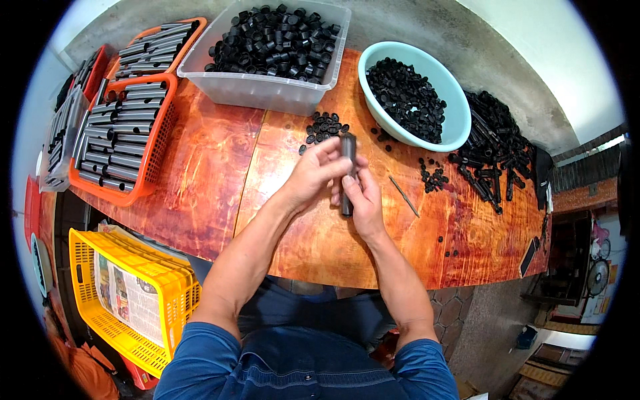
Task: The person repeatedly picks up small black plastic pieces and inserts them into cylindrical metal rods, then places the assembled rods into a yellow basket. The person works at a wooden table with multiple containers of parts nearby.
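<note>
A dark, smooth tube [348, 146] stands nearly upright in the picture between my two hands above the wooden table. My left hand [312, 172] closes on its upper half, with the thumb across the front. Lower down, my right hand [366, 203] grips the same tube, its thumb pressed against the side. Some fingers are hidden behind the tube. Just beyond my left hand lies a small pile of round black caps [324, 127]. A thin metal rod [404, 196] rests on the table to the right of my right hand.
Across the back stand a clear plastic bin [267, 97] of black caps and a pale blue basin [459, 127] of small black parts. Black fittings [493, 143] heap at right. Orange baskets [143, 190] at left hold tubes; a yellow crate [173, 300] stands below the table [207, 200].
</note>
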{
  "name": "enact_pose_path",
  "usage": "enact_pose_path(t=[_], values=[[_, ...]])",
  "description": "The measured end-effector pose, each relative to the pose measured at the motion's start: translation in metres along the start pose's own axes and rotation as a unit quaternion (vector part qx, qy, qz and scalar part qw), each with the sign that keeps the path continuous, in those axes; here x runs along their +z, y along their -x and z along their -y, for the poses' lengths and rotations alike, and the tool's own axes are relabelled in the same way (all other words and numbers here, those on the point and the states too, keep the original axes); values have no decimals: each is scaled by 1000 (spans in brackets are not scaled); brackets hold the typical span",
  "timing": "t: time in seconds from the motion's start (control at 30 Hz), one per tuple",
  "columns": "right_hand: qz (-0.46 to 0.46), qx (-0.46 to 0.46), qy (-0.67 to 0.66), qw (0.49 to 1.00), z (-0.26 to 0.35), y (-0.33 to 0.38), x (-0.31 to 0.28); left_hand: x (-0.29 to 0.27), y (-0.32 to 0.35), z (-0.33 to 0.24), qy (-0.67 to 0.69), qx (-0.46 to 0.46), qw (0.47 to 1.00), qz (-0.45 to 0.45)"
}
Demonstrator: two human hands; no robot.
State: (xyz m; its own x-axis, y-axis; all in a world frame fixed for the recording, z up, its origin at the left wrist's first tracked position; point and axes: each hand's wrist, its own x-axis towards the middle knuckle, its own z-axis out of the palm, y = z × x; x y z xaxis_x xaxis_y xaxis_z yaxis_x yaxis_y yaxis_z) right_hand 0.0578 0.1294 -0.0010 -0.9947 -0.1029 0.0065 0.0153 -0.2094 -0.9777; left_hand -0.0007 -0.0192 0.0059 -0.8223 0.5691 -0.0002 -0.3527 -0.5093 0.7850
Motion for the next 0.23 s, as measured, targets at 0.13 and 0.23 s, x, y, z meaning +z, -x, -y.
enact_pose_path(t=[0.13, 0.23], values=[[-34, -36, 26, 998, 3, -2, 0, 10, -1, 7, 23, 11, 999, -21], [-54, -42, 42, 997, 0, -1, 0, 3, -5, 13, 13, 35, 999, -32]])
